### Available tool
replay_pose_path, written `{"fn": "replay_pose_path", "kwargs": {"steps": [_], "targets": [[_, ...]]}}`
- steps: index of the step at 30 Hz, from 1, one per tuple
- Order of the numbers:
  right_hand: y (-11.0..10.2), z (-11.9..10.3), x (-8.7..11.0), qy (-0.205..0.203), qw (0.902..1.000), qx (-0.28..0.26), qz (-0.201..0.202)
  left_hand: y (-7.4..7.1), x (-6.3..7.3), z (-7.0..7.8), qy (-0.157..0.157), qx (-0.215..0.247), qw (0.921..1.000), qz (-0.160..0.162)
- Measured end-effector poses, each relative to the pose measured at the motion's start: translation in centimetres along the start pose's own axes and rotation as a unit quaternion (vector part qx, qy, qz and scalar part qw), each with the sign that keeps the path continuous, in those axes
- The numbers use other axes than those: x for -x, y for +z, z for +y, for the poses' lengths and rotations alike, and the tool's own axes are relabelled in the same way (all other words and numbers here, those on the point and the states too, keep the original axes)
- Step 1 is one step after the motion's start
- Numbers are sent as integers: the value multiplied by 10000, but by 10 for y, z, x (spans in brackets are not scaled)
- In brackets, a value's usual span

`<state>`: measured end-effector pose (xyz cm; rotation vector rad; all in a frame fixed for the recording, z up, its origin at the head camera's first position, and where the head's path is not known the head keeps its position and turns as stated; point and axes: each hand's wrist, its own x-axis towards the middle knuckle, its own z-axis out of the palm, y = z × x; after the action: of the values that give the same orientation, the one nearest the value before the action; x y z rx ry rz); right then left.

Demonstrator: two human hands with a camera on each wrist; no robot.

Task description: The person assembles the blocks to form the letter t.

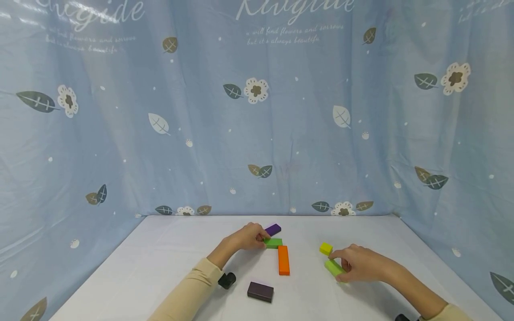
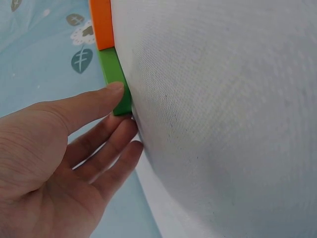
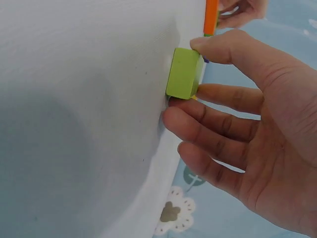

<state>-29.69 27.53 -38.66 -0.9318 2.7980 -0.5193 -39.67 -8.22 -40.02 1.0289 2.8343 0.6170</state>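
My left hand (image 1: 246, 237) pinches the left end of a green block (image 1: 275, 243), thumb on its near side in the left wrist view, where the block (image 2: 111, 67) lies flat against the white cloth. The far end of that block meets an orange block (image 1: 283, 260), which lies lengthwise toward me. On the right, my right hand (image 1: 363, 264) holds a light green block (image 1: 333, 268) between thumb and forefinger. The right wrist view shows this block (image 3: 183, 74) end-on, with the other fingers loosely bent beside it.
A purple block (image 1: 274, 230) lies just behind the green one. Close behind the light green block sits a small yellow block (image 1: 326, 248). Nearer to me is a dark brown block (image 1: 260, 291). A blue patterned curtain (image 1: 289, 133) surrounds the white table (image 1: 168, 240).
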Motion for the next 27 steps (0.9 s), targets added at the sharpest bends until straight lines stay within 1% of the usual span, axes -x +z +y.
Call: {"fn": "replay_pose_path", "kwargs": {"steps": [6, 11, 19, 27], "targets": [[1, 1, -2, -18, 10000, 12, -62, 2, 0, -2, 31, -25, 10000, 9], [1, 2, -3, -16, 10000, -22, -71, 1, -1, -1, 29, 11, 10000, -13], [-1, 2, -4, -124, 9998, -142, -36, 0, -1, 0, 43, 44, 10000, -40], [-9, 2, -9, -194, 9998, 7, 67, -1, -1, 0, 90, 15, 10000, -13]]}}
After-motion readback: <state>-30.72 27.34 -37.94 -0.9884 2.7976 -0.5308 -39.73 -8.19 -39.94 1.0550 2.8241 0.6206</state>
